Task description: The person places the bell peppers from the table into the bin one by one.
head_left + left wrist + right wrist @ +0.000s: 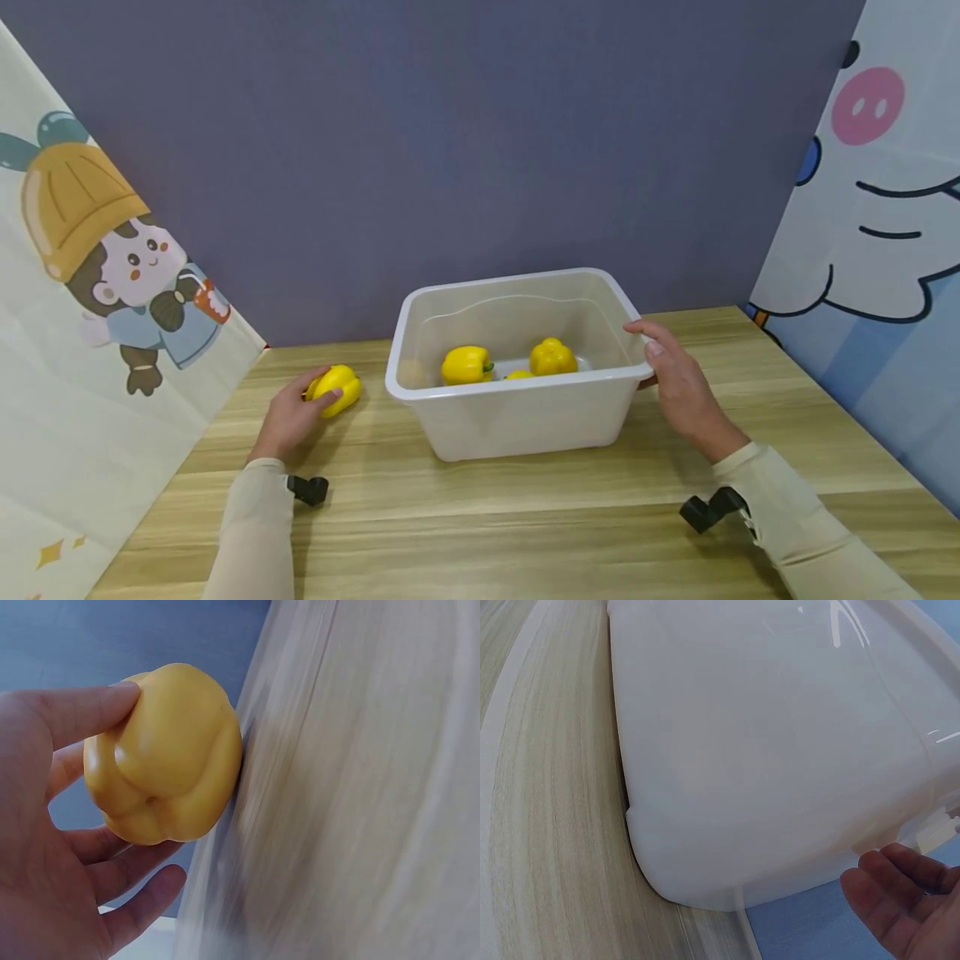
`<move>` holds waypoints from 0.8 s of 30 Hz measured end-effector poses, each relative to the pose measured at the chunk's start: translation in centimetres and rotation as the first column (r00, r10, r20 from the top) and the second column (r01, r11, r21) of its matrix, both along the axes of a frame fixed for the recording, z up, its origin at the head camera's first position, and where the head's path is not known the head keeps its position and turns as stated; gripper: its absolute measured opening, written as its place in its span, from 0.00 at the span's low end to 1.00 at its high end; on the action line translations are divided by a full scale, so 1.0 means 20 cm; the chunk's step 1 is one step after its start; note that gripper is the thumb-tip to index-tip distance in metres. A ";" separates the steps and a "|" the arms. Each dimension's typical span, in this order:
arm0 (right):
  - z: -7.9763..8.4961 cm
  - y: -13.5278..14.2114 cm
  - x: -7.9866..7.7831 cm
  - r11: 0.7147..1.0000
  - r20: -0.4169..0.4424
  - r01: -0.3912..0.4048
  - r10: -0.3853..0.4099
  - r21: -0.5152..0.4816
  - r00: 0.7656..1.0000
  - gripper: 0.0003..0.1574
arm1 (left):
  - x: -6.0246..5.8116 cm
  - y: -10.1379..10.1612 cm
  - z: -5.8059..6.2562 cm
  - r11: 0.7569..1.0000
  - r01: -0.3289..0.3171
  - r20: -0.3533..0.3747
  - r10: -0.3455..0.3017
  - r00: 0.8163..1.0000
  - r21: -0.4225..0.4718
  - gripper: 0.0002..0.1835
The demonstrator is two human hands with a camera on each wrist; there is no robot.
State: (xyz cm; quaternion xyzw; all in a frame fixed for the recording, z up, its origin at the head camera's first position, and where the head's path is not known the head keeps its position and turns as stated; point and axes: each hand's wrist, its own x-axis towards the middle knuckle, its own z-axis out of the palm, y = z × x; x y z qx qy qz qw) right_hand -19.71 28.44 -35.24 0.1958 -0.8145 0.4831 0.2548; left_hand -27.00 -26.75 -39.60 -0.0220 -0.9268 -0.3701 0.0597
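Note:
At the left of the table, my left hand [292, 419] grips a yellow bell pepper [341, 392], thumb on the near side and fingers behind. Seen from the left wrist, the pepper [169, 750] sits between thumb and fingers, close against the wood. My right hand [681, 385] holds the right rim of a white plastic bin [517, 421], thumb over the edge. In the right wrist view its fingers [892, 892] curl under that rim. Inside the bin lie a yellow pepper with a green stem [467, 366], another yellow pepper [552, 357] and a partly hidden yellow piece [518, 375].
The bin stands upright on a wood-grain table [495, 525], near its back edge. Behind rises a grey-purple panel [480, 150]. Cartoon-printed sheets flank the table, one on the left [67, 433] and one on the right [885, 250].

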 end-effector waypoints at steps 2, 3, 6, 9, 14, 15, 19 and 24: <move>0.00 0.00 0.00 1.000 0.001 0.005 -0.005 0.003 1.000 0.26 | 0.00 0.00 0.00 1.000 0.002 -0.005 -0.002 1.000 -0.005 0.38; 0.00 0.00 0.00 1.000 0.002 0.005 -0.005 0.002 1.000 0.26 | 0.00 0.00 0.00 1.000 0.003 -0.004 -0.003 1.000 -0.007 0.38; 0.00 0.00 0.01 1.000 0.003 0.000 0.000 0.000 1.000 0.26 | -0.01 0.01 0.00 1.000 -0.003 0.002 0.003 1.000 0.002 0.38; 0.01 0.00 0.01 1.000 0.004 -0.006 0.006 -0.007 1.000 0.26 | 0.00 0.02 0.00 1.000 -0.004 0.008 0.004 1.000 0.013 0.38; 0.01 0.00 0.01 1.000 0.008 -0.010 0.010 -0.007 1.000 0.26 | 0.01 0.04 0.02 1.000 0.009 -0.001 -0.009 1.000 0.019 0.37; 0.01 0.00 0.01 1.000 0.007 -0.008 0.008 -0.004 1.000 0.26 | 0.01 0.04 0.02 1.000 0.015 -0.005 -0.015 1.000 0.020 0.36; 0.01 0.00 0.02 1.000 0.004 -0.001 0.001 0.008 1.000 0.26 | 0.01 0.07 0.03 0.999 0.034 -0.015 -0.033 0.999 0.039 0.36; 0.01 0.00 0.01 1.000 0.000 0.000 0.000 0.009 1.000 0.26 | 0.01 0.09 0.04 0.996 0.037 -0.005 -0.037 0.999 0.082 0.37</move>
